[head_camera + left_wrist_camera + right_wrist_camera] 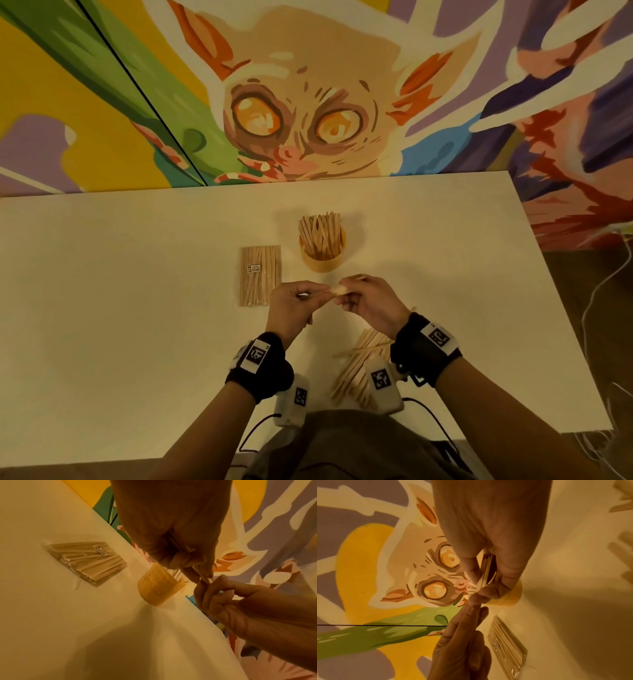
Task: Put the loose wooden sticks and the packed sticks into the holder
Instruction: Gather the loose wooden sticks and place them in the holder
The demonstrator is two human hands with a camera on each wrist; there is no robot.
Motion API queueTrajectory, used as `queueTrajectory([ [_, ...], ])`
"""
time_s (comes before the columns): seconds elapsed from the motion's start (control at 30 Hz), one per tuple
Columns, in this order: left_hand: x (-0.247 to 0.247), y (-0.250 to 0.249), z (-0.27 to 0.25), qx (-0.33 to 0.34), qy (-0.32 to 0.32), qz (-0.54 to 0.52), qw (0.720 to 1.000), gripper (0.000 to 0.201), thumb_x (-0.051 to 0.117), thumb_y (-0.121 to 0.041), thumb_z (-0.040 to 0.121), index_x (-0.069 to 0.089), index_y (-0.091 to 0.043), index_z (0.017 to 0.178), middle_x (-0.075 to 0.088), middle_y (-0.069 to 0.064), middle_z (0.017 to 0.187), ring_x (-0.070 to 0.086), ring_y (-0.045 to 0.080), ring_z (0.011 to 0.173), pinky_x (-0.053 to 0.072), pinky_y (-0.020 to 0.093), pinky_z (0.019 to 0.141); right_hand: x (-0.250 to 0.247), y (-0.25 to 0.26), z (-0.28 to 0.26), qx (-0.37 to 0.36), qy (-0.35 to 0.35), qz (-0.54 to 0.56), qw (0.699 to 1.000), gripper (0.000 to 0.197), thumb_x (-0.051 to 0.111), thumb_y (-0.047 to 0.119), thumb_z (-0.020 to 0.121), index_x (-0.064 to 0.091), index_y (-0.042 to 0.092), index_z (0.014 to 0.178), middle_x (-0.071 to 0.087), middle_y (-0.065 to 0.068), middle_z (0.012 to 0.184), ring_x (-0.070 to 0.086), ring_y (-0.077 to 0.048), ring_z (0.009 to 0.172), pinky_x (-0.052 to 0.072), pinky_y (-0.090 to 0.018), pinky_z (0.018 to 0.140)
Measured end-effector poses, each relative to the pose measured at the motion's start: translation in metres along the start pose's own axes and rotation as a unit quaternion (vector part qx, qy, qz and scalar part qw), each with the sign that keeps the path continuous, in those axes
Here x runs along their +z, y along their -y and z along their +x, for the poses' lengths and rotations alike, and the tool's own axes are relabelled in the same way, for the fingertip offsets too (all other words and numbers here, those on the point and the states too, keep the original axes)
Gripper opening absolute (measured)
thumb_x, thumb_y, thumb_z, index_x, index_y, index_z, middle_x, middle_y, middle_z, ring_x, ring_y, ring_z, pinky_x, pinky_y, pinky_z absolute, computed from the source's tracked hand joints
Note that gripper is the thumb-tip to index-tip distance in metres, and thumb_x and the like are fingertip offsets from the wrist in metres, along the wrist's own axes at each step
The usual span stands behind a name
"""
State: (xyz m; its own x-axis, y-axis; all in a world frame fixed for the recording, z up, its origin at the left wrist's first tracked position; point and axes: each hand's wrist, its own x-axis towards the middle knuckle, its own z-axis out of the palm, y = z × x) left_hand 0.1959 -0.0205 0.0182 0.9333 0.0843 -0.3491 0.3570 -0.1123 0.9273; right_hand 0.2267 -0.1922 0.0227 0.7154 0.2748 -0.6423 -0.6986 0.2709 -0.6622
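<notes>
A round wooden holder (320, 262) stands mid-table, crowded with upright sticks (320, 233). Left of it lies a clear pack of sticks (260, 275) with a white label. Just in front of the holder, above the table, my left hand (301, 296) and right hand (346, 301) meet and both pinch a small bunch of loose sticks (339, 291). In the left wrist view the bunch (204, 577) runs through my left fingers to the right hand (214, 592). In the right wrist view the sticks (485, 569) lie in my right fingers. A pile of loose sticks (359, 366) lies under my right wrist.
The white table (137, 308) has its back edge against a painted mural wall (308, 102). Its right edge runs down beside white cables (603, 308) on the floor. Black cables trail from the wrist cameras at the near edge.
</notes>
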Motion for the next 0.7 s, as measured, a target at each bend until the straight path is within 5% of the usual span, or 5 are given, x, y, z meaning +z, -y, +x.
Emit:
queueTrajectory([
  [0.17, -0.001, -0.015, 0.022, 0.055, -0.025, 0.024, 0.998, 0.015, 0.079, -0.017, 0.08, 0.079, -0.01, 0.093, 0.072, -0.004, 0.068, 0.046, 0.005, 0.038, 0.038, 0.02, 0.04, 0.01, 0.028, 0.021, -0.022, 0.006, -0.017, 1.0, 0.011, 0.058, 0.007, 0.096, 0.062, -0.004, 0.094, 0.066, -0.015, 0.073, 0.062, -0.022, 0.064, 0.051, -0.025, 0.057],
  [0.4, -0.007, -0.025, 0.059, 0.045, -0.037, -0.064, 0.996, 0.017, 0.075, -0.012, 0.083, 0.076, -0.004, 0.099, 0.072, 0.017, 0.075, 0.061, 0.021, 0.057, 0.048, 0.029, 0.05, 0.012, 0.078, 0.046, -0.101, -0.011, -0.089, 0.991, 0.003, 0.057, -0.003, 0.093, 0.06, -0.001, 0.092, 0.063, -0.017, 0.07, 0.062, -0.022, 0.057, 0.049, -0.026, 0.054],
  [0.7, 0.001, -0.021, 0.077, 0.039, -0.064, -0.06, 0.995, 0.011, 0.077, -0.02, 0.082, 0.077, -0.015, 0.092, 0.067, 0.0, 0.066, 0.051, 0.012, 0.055, 0.043, 0.028, 0.052, 0.016, 0.081, 0.062, -0.106, 0.0, -0.097, 0.99, 0.004, 0.056, -0.003, 0.094, 0.06, -0.003, 0.094, 0.062, -0.021, 0.075, 0.062, -0.025, 0.06, 0.049, -0.027, 0.055],
])
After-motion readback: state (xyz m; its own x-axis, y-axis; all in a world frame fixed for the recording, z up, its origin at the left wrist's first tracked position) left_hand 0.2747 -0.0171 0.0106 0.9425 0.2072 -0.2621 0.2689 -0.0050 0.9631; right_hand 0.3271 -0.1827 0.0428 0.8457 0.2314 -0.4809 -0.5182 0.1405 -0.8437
